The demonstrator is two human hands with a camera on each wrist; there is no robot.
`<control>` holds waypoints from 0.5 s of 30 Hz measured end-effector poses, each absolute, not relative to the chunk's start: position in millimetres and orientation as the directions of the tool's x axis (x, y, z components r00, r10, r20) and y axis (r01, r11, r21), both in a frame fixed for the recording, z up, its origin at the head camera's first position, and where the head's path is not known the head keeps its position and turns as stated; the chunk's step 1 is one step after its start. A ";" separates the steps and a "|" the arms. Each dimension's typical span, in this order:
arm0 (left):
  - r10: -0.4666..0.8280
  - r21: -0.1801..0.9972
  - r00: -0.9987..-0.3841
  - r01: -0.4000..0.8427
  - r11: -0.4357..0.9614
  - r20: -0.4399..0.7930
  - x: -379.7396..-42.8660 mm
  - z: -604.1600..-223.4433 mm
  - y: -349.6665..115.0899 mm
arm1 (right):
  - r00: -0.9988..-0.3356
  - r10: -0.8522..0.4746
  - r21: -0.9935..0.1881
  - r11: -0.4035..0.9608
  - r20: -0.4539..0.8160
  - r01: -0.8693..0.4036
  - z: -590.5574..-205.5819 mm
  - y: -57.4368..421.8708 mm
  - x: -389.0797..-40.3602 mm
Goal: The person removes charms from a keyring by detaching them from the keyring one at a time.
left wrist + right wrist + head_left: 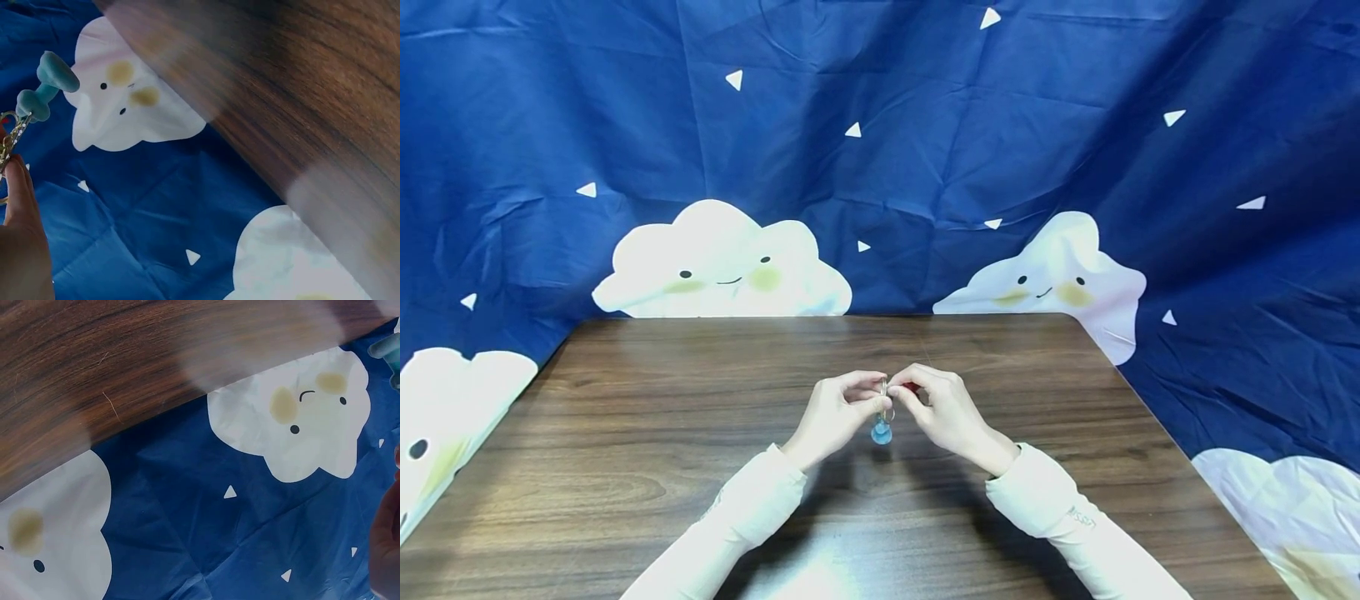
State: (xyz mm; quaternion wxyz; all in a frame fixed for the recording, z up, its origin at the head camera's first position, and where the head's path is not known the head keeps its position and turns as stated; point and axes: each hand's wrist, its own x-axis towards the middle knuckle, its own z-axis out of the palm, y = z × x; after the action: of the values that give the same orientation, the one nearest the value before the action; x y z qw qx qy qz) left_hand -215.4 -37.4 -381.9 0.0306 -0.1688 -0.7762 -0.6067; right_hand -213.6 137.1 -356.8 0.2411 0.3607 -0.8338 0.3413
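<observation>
The keychain (883, 388) is in the air above the brown surface (662, 475), between the left hand (833, 415) and the right hand (951, 414), and its blue charm (882, 432) hangs at the bottom. The left grip is clamped on the gold part between thumb and fingers; the right grip has thumb and fingertip close together, and it seems to pinch a small red piece (912, 387), but what this piece is I cannot tell. In my judgement, the first danger is that the thin metal slides out from the left fingertips, because only a small part of it is held; then the charm would drop on the surface and could roll away. Also, if the two hands pull against each other, a link could bend or come apart, and the loosely hanging gold chain (14, 139) could twist and catch on the ring. Counting carefully, there are two hands, two white sleeves (763, 496), one keychain, one blue charm and one visible red piece; the rings are too small to count surely. Behind is one blue cloth (917, 100), with four white printed figures in the head view, two of them cut by the edge.
</observation>
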 end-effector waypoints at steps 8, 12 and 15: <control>0.297 0.961 -0.923 0.271 0.056 0.243 -212.2 -377.2 -38.3 | -0.728 -0.396 -0.552 0.477 0.559 -0.683 -353.3 135.5 -211.1; 0.305 0.962 -0.920 0.269 0.040 0.244 -204.3 -366.6 -38.4 | -0.754 -0.383 -0.595 0.463 0.534 -0.657 -353.5 135.7 -211.0; 0.285 0.962 -0.926 0.270 0.042 0.247 -201.0 -362.2 -38.6 | -0.785 -0.374 -0.629 0.470 0.493 -0.619 -352.7 136.0 -210.9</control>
State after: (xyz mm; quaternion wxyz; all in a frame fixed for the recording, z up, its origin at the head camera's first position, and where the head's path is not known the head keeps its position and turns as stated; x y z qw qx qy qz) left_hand -201.0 -38.6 -362.2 -0.0058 -0.1922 -0.7217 -0.6650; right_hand -210.9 136.0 -352.7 0.1449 0.2938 -0.8451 0.4226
